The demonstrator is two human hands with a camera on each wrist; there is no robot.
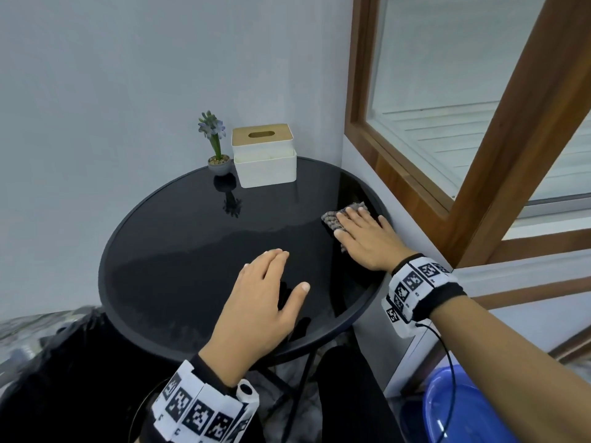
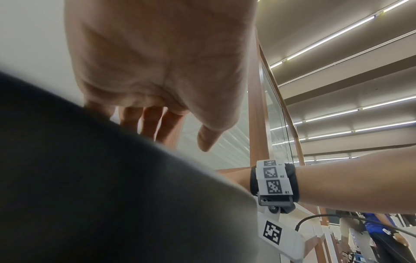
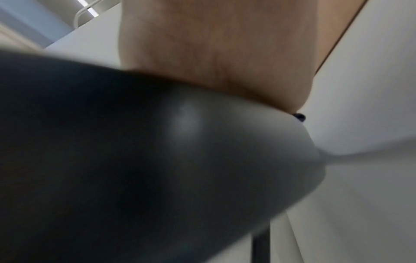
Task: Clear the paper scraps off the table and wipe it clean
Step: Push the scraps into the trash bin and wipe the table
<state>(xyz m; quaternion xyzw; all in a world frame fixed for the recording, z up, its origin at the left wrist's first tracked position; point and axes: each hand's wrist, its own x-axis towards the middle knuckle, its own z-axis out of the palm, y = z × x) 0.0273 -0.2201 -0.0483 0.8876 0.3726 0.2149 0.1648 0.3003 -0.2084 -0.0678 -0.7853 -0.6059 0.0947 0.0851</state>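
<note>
Cloth [image 1: 339, 220] lies on the table [image 1: 179, 238], at the rim farthest from the left hand [image 1: 262, 302]. Right hand [image 1: 367, 238] presses it with flat fingers; left rests spread. It looks soft and limp, probably best pressed mid-cloth.

The surface [image 1: 192, 251] was round, black and glossy, occupying the centre of the frame. A grey-brown textured cloth [image 1: 332, 219] lay flat at its right edge, mostly covered by the right hand [image 1: 367, 238] pressing it down.
</note>
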